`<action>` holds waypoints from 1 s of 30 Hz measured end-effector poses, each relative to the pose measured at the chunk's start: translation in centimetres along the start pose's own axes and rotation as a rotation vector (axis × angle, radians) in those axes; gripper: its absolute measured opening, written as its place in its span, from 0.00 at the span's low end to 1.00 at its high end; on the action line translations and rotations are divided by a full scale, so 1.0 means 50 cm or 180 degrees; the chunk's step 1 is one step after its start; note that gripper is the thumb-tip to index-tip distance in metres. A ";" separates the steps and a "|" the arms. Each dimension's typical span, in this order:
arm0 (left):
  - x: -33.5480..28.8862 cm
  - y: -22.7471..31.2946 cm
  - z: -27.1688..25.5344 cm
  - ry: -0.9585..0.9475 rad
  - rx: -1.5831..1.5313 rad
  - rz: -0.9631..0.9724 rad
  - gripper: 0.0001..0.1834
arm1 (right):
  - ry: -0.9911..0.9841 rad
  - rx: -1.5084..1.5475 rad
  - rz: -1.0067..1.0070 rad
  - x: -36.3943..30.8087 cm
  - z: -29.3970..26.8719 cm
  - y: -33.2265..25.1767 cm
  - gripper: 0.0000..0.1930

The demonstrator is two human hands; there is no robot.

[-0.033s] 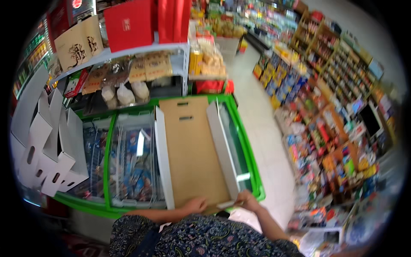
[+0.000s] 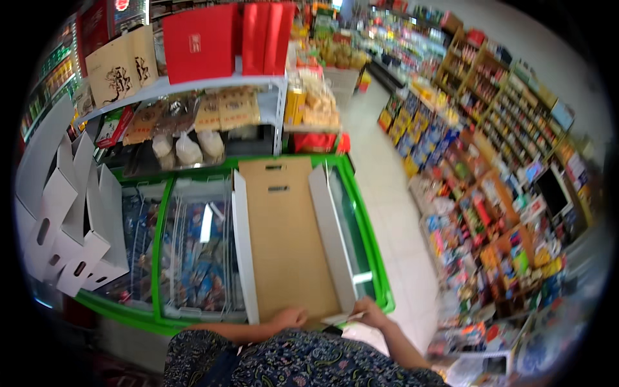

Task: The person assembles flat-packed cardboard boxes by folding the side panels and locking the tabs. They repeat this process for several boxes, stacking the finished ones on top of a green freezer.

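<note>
A long cardboard box (image 2: pixel 290 245), brown inside with white side walls raised, lies partly folded across a green-framed chest freezer (image 2: pixel 200 326). Its far end is flat and has two slots. My right hand (image 2: pixel 369 312) pinches a small white-edged flap at the near right corner of this box. At the near end, left of that corner, my left hand (image 2: pixel 290 317) rests with its fingers curled in. What lies under those fingers is hidden.
Several folded white boxes (image 2: pixel 84 238) with handle holes stand on the freezer's left part. Behind it, a shelf (image 2: pixel 248 79) carries red gift bags (image 2: pixel 200 42) and packets. A tiled aisle (image 2: pixel 400 258) runs along the right, beside crowded goods racks (image 2: pixel 496 213).
The view has tipped slightly, so the scene sits a little lower. My hands keep almost the same places at the near end of the box.
</note>
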State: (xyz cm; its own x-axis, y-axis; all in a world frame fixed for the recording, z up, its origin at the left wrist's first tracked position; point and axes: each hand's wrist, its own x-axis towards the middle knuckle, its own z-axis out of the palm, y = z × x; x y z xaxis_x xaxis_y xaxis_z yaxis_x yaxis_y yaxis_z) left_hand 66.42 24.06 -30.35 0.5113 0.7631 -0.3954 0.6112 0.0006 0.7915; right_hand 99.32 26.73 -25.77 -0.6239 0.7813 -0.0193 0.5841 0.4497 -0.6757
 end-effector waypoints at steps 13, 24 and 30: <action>0.043 -0.150 -0.043 -0.1577 -0.0454 0.0112 0.19 | 0.0444 0.1189 0.2134 -0.036 0.073 0.008 0.21; -0.001 -0.193 -0.064 -0.1633 -0.0419 0.0373 0.19 | 0.0911 0.1585 0.1832 -0.050 0.117 0.035 0.27; -0.017 -0.215 -0.050 -0.1437 -0.0301 0.0373 0.18 | 0.1050 0.0415 0.2170 -0.013 0.098 -0.068 0.35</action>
State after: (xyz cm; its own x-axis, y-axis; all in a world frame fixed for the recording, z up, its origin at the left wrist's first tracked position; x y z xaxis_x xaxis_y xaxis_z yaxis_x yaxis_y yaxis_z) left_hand 57.89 25.01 -37.37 0.7978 0.4043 -0.4474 0.4867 0.0062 0.8735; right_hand 95.20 22.55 -27.08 0.0515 0.9653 -0.2560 0.7053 -0.2166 -0.6750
